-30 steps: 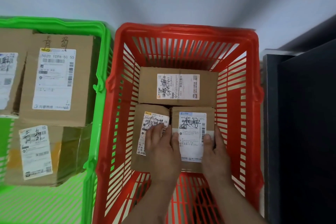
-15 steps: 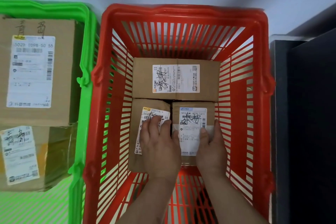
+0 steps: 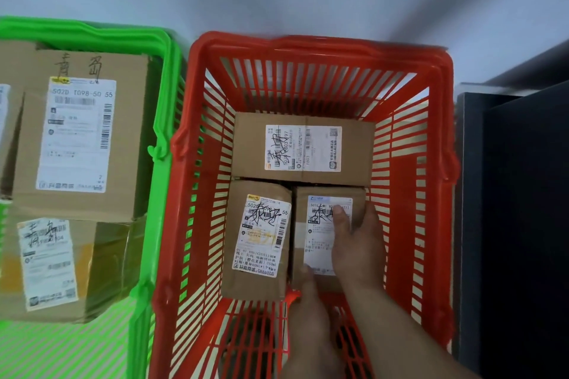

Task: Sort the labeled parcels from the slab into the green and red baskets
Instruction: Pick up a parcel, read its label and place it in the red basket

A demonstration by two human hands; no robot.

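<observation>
Three labeled brown parcels lie in the red basket (image 3: 323, 44). One lies across the back (image 3: 249, 148), one at the front left (image 3: 257, 286) and one at the front right (image 3: 300, 226). My right hand (image 3: 358, 249) lies on top of the front right parcel, thumb on its white label and fingers curled over its right edge. My left hand (image 3: 308, 298) touches the near end of the same parcel. The green basket (image 3: 166, 120) stands to the left of the red one and holds larger labeled parcels (image 3: 129, 138).
A second taped parcel (image 3: 104, 268) sits at the front of the green basket, and another is cut off at its left edge. A dark cabinet (image 3: 517, 224) stands close against the red basket's right side. A pale wall is behind both baskets.
My left hand has come off the front left parcel and drawn back to the near end of the front right one. My right hand has shifted from that parcel's right side onto its top.
</observation>
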